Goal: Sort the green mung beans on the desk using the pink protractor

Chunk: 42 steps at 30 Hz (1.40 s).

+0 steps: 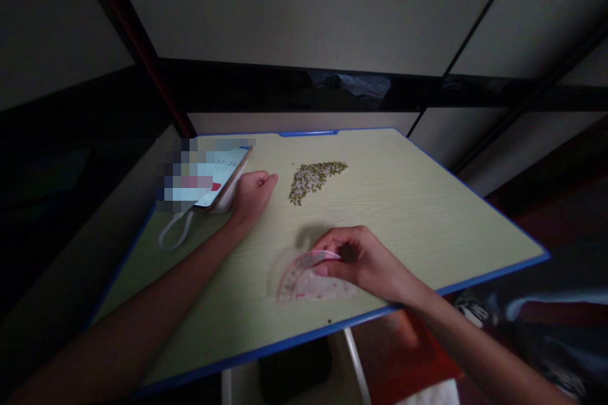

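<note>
One phone (228,171) stands tilted on the table's (427,202) left, one white strap (188,228) beside it. The left hand (253,196) stands between phone and pile (315,180), fingers curled into a fist; contents cannot be told. The one pile's grains are too small to count. The right hand (363,259) pinches one protractor (304,281) near the table's front edge.
</note>
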Available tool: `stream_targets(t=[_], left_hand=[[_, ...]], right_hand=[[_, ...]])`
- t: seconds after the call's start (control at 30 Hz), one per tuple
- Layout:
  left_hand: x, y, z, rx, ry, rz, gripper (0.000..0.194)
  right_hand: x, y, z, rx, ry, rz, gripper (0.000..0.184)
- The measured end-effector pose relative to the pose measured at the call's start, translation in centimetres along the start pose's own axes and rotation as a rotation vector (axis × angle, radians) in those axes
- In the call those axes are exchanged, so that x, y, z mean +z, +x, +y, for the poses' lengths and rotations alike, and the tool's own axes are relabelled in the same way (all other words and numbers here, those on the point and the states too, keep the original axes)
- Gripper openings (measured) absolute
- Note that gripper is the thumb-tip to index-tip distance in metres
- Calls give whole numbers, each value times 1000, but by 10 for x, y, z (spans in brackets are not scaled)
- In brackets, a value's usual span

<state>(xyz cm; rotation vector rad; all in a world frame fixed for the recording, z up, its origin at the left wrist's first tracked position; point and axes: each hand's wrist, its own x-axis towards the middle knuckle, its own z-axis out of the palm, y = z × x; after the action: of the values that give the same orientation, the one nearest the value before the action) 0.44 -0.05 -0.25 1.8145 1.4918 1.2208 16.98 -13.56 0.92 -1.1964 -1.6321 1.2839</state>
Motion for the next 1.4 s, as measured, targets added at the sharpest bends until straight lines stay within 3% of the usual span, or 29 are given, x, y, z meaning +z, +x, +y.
stream_targets(t=[0.13,0.57,1.0,1.17,1.33,1.4], left_hand=[[-1,-1,1,-3,-11,-17,35],[-1,-1,1,-7,-20,-19,35],[-1,-2,4,-4,-18,-11,35],[0,-1,2,-10,-16,-13,35],[0,0,0,-14,-10,-21,35],[-1,0,0,-15,-17,-20,34]], right_hand=[[-5,0,6,14,-97,9,16],[15,-7,-1,-95,-316,-71,12],[17,-8,-1,-31,-272,-69,14],[20,-14,-2,-95,-319,-65,14],[14,-13,-4,-1,-34,-203,14],[4,-9,-6,38,121,-180,15]])
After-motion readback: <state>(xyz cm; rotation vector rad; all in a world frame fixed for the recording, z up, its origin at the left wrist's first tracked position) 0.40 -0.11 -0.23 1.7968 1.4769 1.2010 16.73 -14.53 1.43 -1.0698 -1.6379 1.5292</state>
